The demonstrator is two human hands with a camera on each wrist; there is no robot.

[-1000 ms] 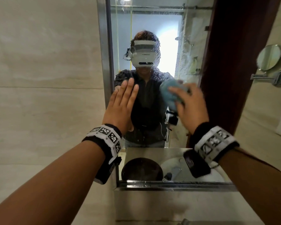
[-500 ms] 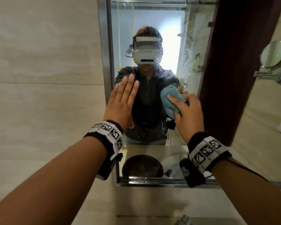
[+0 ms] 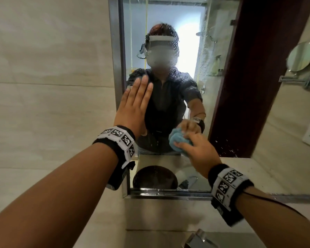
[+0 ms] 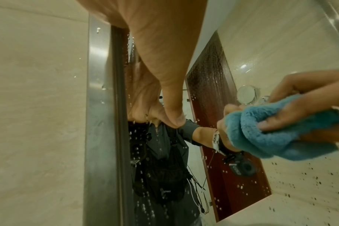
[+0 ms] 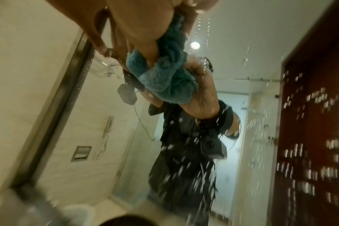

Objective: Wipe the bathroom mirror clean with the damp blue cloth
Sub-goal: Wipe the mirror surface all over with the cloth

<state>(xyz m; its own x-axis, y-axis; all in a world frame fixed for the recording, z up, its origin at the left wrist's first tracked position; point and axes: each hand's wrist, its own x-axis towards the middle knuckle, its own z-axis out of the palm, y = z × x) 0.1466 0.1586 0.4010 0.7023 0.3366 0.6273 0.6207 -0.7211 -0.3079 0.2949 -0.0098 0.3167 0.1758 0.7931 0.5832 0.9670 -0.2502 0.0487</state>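
Right hand (image 3: pixel 199 149) gripping one bunched fluffy blue cloth (image 3: pixel 177 141), pressing against droplet-speckled steel-framed mirror (image 3: pixel 213 51) near lower edge; left hand (image 3: pixel 135 108) lying flat, fingers straight, by left edge.

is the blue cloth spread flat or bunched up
Bunched up: the blue cloth is wadded into thick folds, gripped by the right hand against the mirror.

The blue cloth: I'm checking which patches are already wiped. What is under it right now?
The blue cloth, bunched in the right hand, is pressed against the lower mirror. Water droplets dot the glass around it. The patch directly beneath the cloth is covered, so whether it is wet or clean cannot be seen.
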